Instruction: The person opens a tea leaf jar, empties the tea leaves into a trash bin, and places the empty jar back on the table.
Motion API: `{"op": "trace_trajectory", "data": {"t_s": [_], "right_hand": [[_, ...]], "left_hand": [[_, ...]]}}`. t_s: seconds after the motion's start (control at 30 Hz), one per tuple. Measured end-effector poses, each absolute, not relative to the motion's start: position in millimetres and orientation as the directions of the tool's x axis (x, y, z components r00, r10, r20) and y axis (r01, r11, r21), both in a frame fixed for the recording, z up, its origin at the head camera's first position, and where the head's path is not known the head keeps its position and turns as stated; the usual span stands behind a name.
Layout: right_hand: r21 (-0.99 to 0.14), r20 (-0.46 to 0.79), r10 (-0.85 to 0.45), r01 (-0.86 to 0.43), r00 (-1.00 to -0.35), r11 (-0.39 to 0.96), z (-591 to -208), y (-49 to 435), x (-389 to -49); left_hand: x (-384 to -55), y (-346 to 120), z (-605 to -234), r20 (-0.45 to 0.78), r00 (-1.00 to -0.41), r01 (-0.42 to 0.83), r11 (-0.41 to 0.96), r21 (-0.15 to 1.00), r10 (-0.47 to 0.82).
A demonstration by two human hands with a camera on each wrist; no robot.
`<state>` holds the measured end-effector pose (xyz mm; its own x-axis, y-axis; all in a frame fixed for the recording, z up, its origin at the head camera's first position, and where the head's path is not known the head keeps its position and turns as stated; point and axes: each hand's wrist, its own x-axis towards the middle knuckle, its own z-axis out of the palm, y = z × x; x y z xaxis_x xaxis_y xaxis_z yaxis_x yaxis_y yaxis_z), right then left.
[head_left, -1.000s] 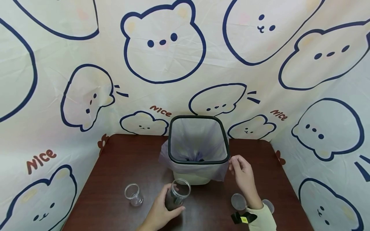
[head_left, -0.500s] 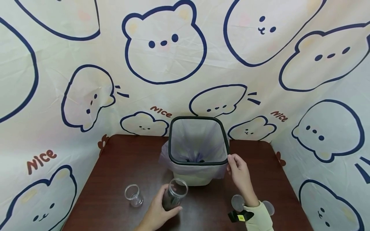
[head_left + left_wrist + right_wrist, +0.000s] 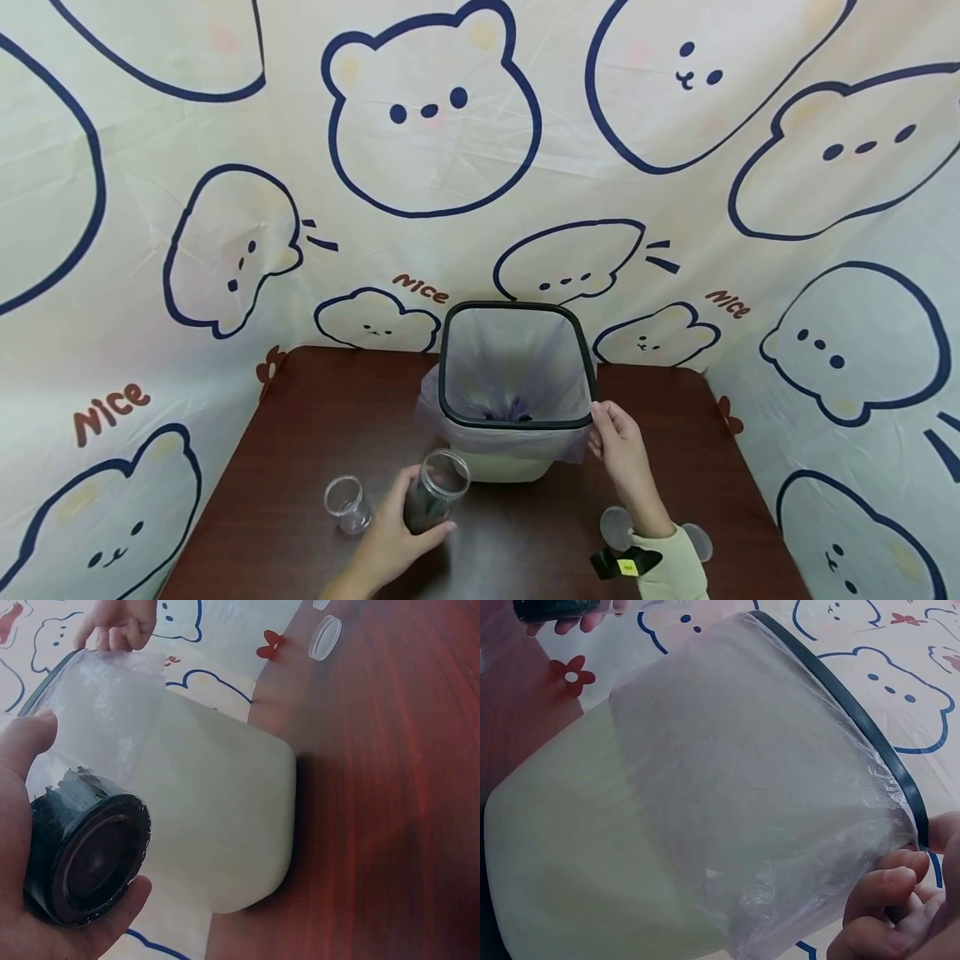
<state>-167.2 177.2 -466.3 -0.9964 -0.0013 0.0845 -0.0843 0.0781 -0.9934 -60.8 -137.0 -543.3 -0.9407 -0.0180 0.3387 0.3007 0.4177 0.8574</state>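
My left hand (image 3: 384, 533) grips a clear jar (image 3: 437, 496) with dark contents, held tilted above the table in front of the bin. In the left wrist view the dark bottom of the jar (image 3: 94, 859) faces the camera. A pale green trash bin (image 3: 498, 468) stands at the table's middle, lined with a thin purplish bag (image 3: 555, 444) folded over its dark rim (image 3: 517, 425). My right hand (image 3: 624, 454) pinches that rim at its near right corner. The right wrist view has the thumb on the rim and the fingers (image 3: 885, 885) curled beneath, against the bag.
Left of the jar, a small clear cup-like container (image 3: 349, 506) stands on the brown table (image 3: 300, 433). Two clear round lids (image 3: 617, 528) lie near my right forearm, one partly behind the sleeve (image 3: 671, 567). A cartoon-printed cloth (image 3: 427, 167) hangs behind and around the table.
My left hand has moved left with the jar, slightly away from the bin. The right hand has come in to the rim's corner and taken hold there.
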Motion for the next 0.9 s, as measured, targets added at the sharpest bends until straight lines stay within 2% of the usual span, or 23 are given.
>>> {"op": "trace_trajectory", "data": {"t_s": [0.47, 0.9], "right_hand": [[-0.999, 0.052, -0.015, -0.052, -0.999, 0.01, -466, 177, -167], [-0.999, 0.034, -0.01, -0.034, -0.999, 0.004, -464, 177, -166]], "left_hand": [[-65, -162, -530, 0.381, -0.923, 0.371, 0.403, 0.837, 0.057], [-68, -187, -506, 0.296, -0.954, 0.274, 0.511, 0.814, 0.041]]}}
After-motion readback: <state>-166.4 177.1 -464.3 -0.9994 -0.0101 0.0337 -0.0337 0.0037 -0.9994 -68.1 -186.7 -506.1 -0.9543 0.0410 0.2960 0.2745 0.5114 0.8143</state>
